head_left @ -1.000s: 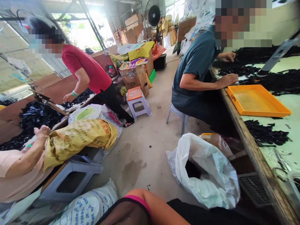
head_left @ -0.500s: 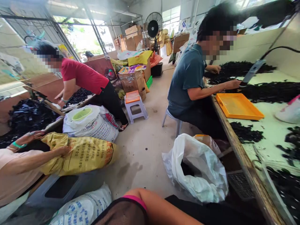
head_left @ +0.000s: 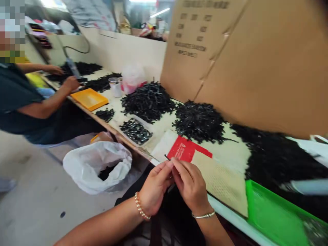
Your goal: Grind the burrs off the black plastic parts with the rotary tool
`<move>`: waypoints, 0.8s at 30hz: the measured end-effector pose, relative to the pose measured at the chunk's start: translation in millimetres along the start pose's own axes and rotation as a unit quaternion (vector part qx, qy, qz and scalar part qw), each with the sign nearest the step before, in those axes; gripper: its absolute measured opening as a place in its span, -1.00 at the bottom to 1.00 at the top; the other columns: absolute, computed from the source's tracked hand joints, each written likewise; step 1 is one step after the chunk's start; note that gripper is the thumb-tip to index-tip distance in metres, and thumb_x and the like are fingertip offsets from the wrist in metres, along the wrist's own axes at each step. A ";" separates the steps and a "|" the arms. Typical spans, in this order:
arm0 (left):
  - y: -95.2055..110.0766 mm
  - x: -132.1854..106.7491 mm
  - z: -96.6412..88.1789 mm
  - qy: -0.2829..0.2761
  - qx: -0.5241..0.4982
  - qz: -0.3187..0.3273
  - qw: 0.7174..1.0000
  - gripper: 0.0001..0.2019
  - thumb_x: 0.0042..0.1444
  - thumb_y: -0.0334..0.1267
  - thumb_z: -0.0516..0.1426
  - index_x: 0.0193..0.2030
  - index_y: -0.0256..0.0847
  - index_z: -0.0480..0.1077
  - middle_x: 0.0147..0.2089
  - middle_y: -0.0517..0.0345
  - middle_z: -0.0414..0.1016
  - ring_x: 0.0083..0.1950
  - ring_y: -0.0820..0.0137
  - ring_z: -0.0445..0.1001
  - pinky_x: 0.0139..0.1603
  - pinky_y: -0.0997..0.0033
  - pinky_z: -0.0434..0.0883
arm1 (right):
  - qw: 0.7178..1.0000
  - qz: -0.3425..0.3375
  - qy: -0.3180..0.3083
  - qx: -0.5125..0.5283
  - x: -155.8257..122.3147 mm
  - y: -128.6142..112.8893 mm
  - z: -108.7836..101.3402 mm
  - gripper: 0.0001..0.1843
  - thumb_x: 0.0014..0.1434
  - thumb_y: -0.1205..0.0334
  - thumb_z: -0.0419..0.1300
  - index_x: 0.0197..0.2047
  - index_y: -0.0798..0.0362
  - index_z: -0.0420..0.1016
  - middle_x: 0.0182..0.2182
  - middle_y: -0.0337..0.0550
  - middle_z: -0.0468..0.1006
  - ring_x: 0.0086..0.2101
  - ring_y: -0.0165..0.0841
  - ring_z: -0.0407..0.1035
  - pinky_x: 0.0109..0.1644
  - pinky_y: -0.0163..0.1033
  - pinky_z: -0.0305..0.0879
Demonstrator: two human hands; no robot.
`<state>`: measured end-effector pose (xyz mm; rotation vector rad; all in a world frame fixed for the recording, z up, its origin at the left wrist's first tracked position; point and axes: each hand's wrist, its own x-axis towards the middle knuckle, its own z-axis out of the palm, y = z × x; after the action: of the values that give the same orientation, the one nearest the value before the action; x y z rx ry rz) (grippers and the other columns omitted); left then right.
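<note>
In front of my lap, my left hand (head_left: pixel 156 186) and my right hand (head_left: pixel 191 182) meet with fingertips pinched together. Between them they hold a small thin black piece (head_left: pixel 167 157); only its end sticks out, the remainder hidden by the fingers. Just beyond the hands, a red and white printed sheet (head_left: pixel 179 148) and a beige textured mat (head_left: pixel 222 179) lie on the bench edge. Behind those rise two heaps of black strip-like parts, one nearer (head_left: pixel 200 121) and one farther left (head_left: pixel 148 101).
A clear tray of small dark parts (head_left: pixel 135 131) stands left on the bench. A green tray (head_left: pixel 276 217) is at right, near a blurred pale tool handle (head_left: pixel 310 187). Below left sits a white bag (head_left: pixel 97 167). Cardboard (head_left: pixel 246 68) stands behind; a co-worker (head_left: pixel 23 102) sits left.
My view has swung from the aisle on the left round to the bench on the right. Both my hands and the small black piece are now in sight.
</note>
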<state>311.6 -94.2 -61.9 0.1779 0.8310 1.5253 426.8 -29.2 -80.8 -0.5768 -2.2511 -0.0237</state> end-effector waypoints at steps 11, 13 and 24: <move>-4.9 2.8 -2.6 0.036 0.073 0.000 0.997 -0.68 -0.05 -0.12 0.29 -0.21 -0.30 0.48 -0.28 0.07 0.49 -0.34 0.49 0.37 -0.33 0.54 0.33 | 1.000 0.003 0.008 0.014 -36.8 -12.4 -26.8 -0.33 0.20 0.24 0.23 0.29 -0.02 0.03 0.05 -0.04 0.45 0.06 -0.17 0.32 0.21 0.09 0.15; -2.4 5.3 -12.6 0.060 0.111 -0.001 0.992 -0.64 -0.05 -0.14 0.29 -0.14 -0.30 0.45 -0.36 0.17 0.43 -0.48 0.61 0.22 -0.51 0.63 0.16 | 1.000 0.009 0.023 -0.002 -39.9 7.8 -34.8 -0.36 0.19 0.25 0.23 0.27 -0.01 0.06 0.03 -0.02 0.46 0.05 -0.15 0.31 0.22 0.14 0.10; -39.6 8.2 -25.5 -0.073 0.293 -0.218 0.928 -0.53 -0.08 0.06 0.21 -0.16 -0.28 0.35 -0.52 0.26 0.35 -0.62 0.65 -0.10 -0.56 0.53 -0.24 | 0.875 0.456 -0.053 -0.156 -42.2 263.6 -28.1 -0.55 0.10 0.42 0.08 0.09 0.29 0.32 0.02 0.26 0.35 0.06 -0.06 0.27 0.16 0.04 0.22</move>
<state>327.5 -100.2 -106.6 0.5029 1.1050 0.8076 579.7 184.7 -134.9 -1.7978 -1.8677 0.1257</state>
